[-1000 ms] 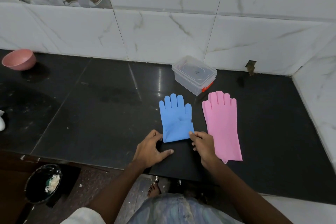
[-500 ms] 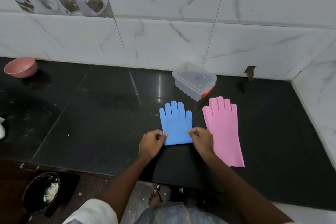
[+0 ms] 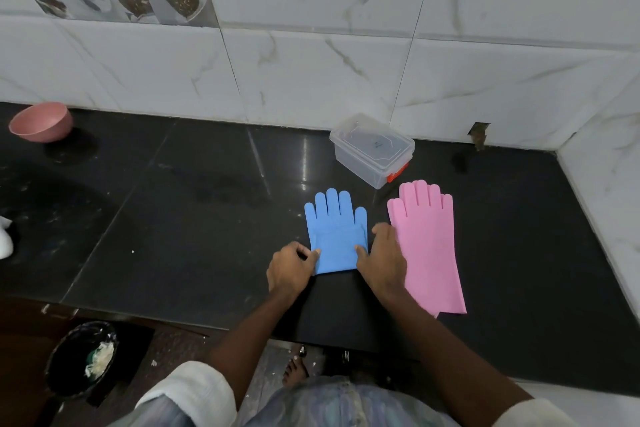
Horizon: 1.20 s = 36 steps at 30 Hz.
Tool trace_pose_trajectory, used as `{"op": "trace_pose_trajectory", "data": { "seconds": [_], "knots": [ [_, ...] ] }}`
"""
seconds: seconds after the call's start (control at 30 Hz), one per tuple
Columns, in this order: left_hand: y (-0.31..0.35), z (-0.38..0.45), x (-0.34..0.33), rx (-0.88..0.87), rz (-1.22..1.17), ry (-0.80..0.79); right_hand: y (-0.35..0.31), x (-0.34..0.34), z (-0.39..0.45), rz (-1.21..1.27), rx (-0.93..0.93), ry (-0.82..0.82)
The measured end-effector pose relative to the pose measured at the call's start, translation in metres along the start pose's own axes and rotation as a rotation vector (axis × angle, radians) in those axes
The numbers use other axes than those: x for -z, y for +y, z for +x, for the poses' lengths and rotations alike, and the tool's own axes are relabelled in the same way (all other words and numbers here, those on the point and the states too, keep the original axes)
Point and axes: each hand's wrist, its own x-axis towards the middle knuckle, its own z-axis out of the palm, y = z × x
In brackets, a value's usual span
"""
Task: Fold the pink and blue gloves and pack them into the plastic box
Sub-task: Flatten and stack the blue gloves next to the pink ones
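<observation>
Two gloves, blue glove [image 3: 334,234] (folded), pink glove [image 3: 427,246], fingers toward wall

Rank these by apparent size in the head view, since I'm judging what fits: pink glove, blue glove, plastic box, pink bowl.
1. pink glove, unfolded
2. blue glove, folded; plastic box looks alike, though farther away, so unranked
3. pink bowl, farthest, so unsure

A glossy black stone countertop [image 3: 173,218] carries 4 things. A lidded clear plastic box [image 3: 372,158] stands near the wall, with a half-folded blue rubber glove [image 3: 334,236] and a flat pink rubber glove [image 3: 427,246] just before it. A round pink bowl [image 3: 41,122] sits far left.
</observation>
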Motion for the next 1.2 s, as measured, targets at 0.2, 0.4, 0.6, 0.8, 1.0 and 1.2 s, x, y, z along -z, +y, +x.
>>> {"op": "trace_pose_trajectory", "data": {
  "seconds": [0.2,0.4,0.6,0.8,1.0,1.2],
  "knots": [
    [0.005,0.011,0.006,0.149,-0.241,-0.142,0.024,0.001,-0.006,-0.249,0.637,-0.194],
    [0.008,0.016,0.009,0.207,-0.396,-0.217,0.023,-0.01,-0.009,-0.355,0.625,-0.171],
    [-0.014,0.005,0.015,-0.526,0.093,-0.028,0.006,-0.003,-0.005,-0.271,0.628,-0.068],
    [-0.028,0.002,0.016,-0.753,0.2,-0.106,0.006,0.012,-0.002,-0.206,0.65,-0.2],
    [0.008,0.015,0.019,-0.503,0.166,-0.12,-0.002,0.024,0.013,0.152,0.389,-0.147],
    [0.029,0.027,0.011,-0.392,0.194,-0.112,-0.001,0.028,0.023,0.269,0.193,-0.152]
  ]
}}
